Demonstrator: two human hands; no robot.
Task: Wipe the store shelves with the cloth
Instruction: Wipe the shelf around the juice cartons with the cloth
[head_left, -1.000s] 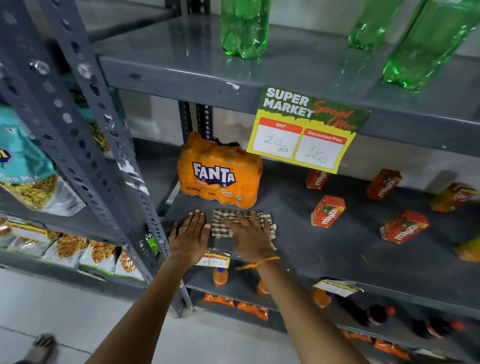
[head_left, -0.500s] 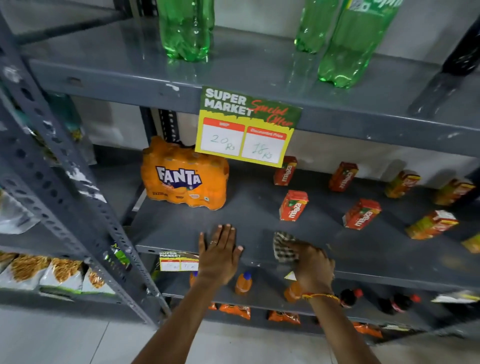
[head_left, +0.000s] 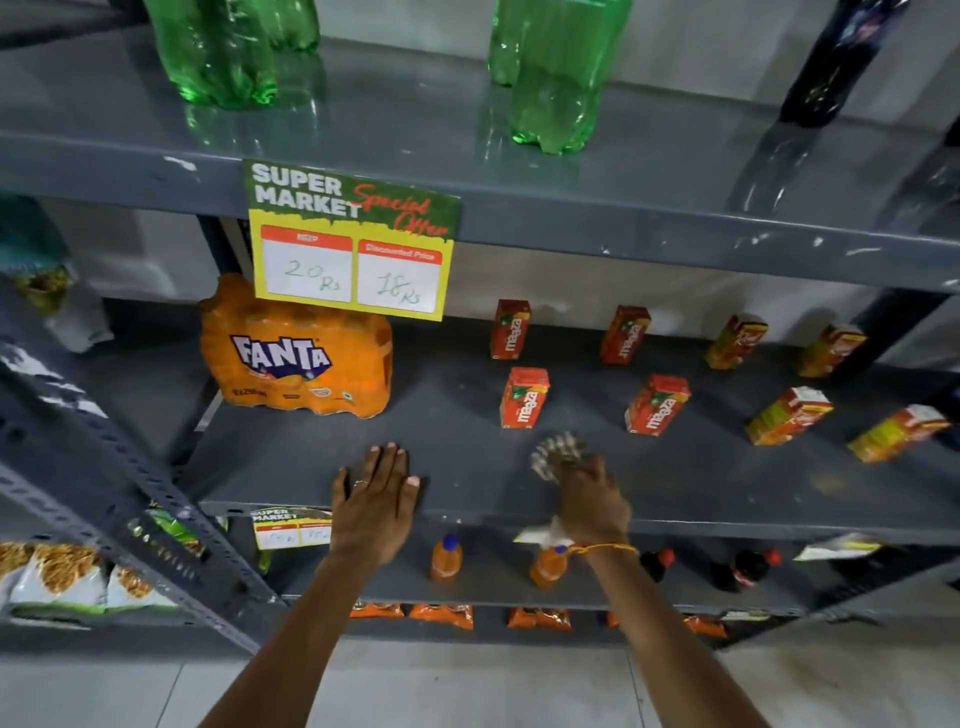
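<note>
A checked cloth (head_left: 557, 456) lies bunched on the grey middle shelf (head_left: 467, 467), near its front edge, just in front of two red juice cartons. My right hand (head_left: 589, 501) presses on the cloth and covers its near part. My left hand (head_left: 375, 501) rests flat on the shelf's front edge, fingers spread, holding nothing, a little right of the orange Fanta pack (head_left: 296, 353).
Red and orange juice cartons (head_left: 657, 405) stand spread over the middle shelf to the right. Green bottles (head_left: 550, 73) stand on the upper shelf, where a price sign (head_left: 350, 239) hangs. Small bottles (head_left: 445, 558) sit on the shelf below. A slanted metal upright (head_left: 130, 493) is at left.
My right hand has slid the cloth rightward along the shelf, from in front of the Fanta pack to in front of the juice cartons. The left hand has followed along the front edge.
</note>
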